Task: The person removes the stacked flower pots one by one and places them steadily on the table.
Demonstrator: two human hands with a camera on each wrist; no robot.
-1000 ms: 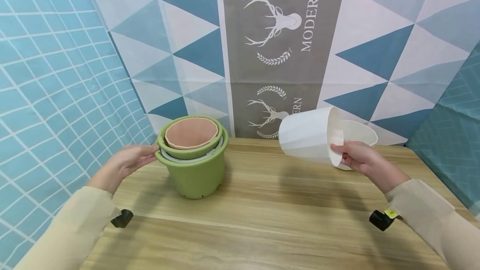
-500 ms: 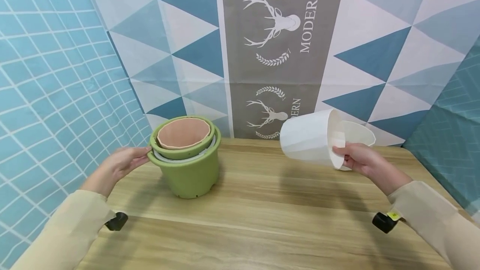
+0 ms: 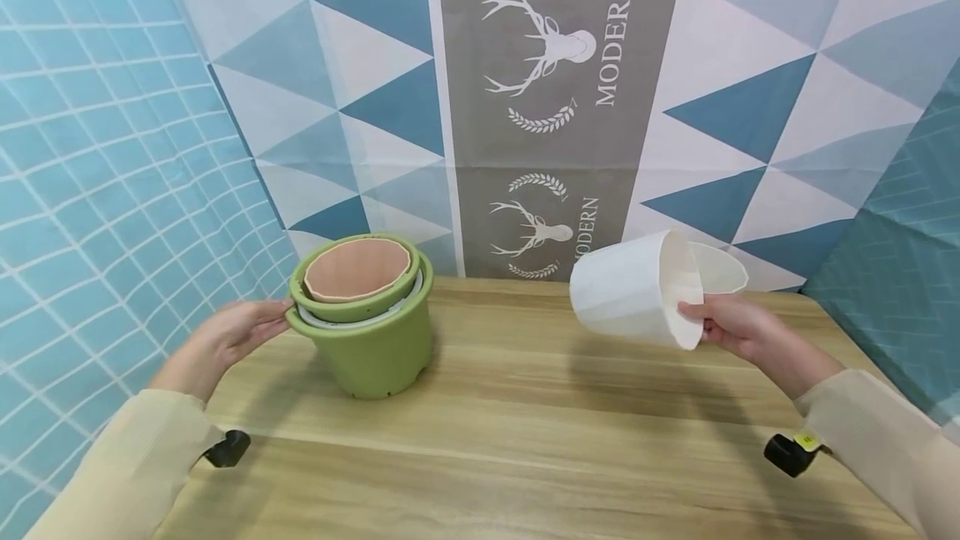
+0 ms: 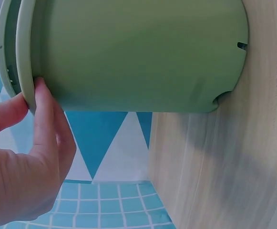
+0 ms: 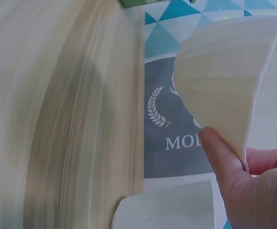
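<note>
At the left of the head view stands a large green pot, with a white pot's rim, a smaller green pot and a pinkish pot nested in it. My left hand pinches the large pot's rim at its left side; in the left wrist view the thumb and fingers grip that rim. My right hand holds a white pot by its rim, tilted on its side above the table, its mouth facing right. Another white pot stands behind that hand, partly hidden.
The wooden table reaches back to a patterned cloth wall. Blue tiled cloth hangs on the left, teal cloth on the right. A black device sits at the left wrist, another at the right.
The nested pots and my left hand have shifted left in the head view. My right hand has moved slightly right and down with the white pot.
</note>
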